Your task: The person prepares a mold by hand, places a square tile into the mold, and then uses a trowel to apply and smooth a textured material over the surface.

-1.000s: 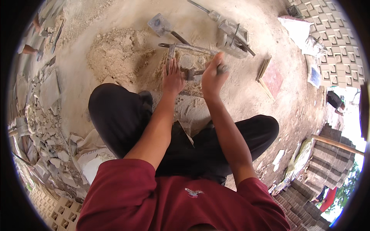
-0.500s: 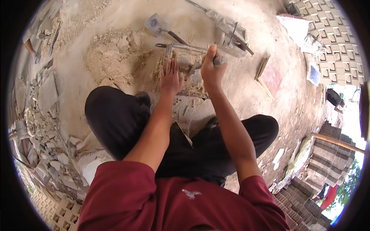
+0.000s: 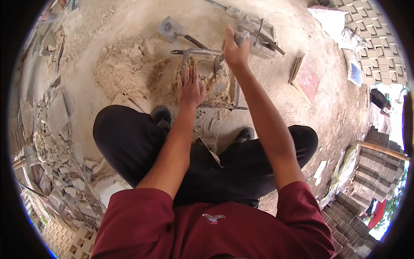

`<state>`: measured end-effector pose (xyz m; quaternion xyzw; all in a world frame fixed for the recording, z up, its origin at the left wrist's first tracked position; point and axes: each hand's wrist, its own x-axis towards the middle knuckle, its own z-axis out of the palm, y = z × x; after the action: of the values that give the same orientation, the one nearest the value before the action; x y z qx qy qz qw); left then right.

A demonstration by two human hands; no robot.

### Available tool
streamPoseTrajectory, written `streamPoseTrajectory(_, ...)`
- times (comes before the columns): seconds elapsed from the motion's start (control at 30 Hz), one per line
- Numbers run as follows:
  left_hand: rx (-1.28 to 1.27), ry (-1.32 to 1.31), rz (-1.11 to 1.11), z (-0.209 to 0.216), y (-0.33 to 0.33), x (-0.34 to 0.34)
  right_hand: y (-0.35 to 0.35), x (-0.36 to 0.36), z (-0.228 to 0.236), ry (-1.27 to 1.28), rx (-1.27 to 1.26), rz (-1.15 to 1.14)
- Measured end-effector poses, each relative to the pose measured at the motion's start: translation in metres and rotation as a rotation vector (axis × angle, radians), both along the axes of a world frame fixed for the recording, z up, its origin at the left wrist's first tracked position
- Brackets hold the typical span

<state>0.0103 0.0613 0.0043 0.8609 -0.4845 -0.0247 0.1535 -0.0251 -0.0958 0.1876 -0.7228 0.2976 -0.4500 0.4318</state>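
Observation:
My left hand [image 3: 190,90] lies flat, fingers stretched and spread, on the damp sandy mix [image 3: 210,93] inside a rectangular metal mould frame [image 3: 236,93] on the ground. Raised over the frame's far right corner, my right hand [image 3: 236,52] is closed round the thick grey handle of a hammer-like tool [image 3: 218,65]. The tool's dull grey head points down toward the mix, and its exact kind is hard to make out. A long thin bar runs along the frame's far side.
Left of the mould is a heap of loose sandy mix [image 3: 129,64]. Beyond lie a trowel [image 3: 172,30] and a metal block-shaped mould [image 3: 258,34]. A reddish board [image 3: 307,80] rests at right, broken rubble [image 3: 56,146] at far left. Patterned blocks [image 3: 375,43] stand stacked far right.
My right hand has lifted up and away with the tool, slightly to the left. My left hand stays on the mix, fingers a little more spread.

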Motion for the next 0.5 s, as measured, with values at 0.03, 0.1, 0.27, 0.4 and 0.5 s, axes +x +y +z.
streamPoseTrajectory(0.03, 0.0, -0.001, -0.002, 0.0, -0.001, 0.001, -0.002, -0.001, 0.003, -0.001, 0.0, -0.002)
streamPoseTrajectory(0.1, -0.039, -0.021, 0.005, -0.003, 0.004, 0.005, -0.004, 0.002, 0.019, -0.108, 0.226, 0.023)
streamPoseTrajectory(0.27, -0.052, -0.004, 0.009, -0.005, 0.006, 0.004, 0.005, -0.034, 0.005, 0.088, 0.294, 0.381)
streamPoseTrajectory(0.4, -0.084, 0.026, 0.001, -0.002, 0.005, 0.003, -0.013, -0.053, 0.029, -0.132, 0.518, 0.543)
streamPoseTrajectory(0.5, -0.072, 0.014, 0.002, -0.002, 0.007, 0.005, -0.001, -0.062, 0.009, 0.098, 0.449, 0.623)
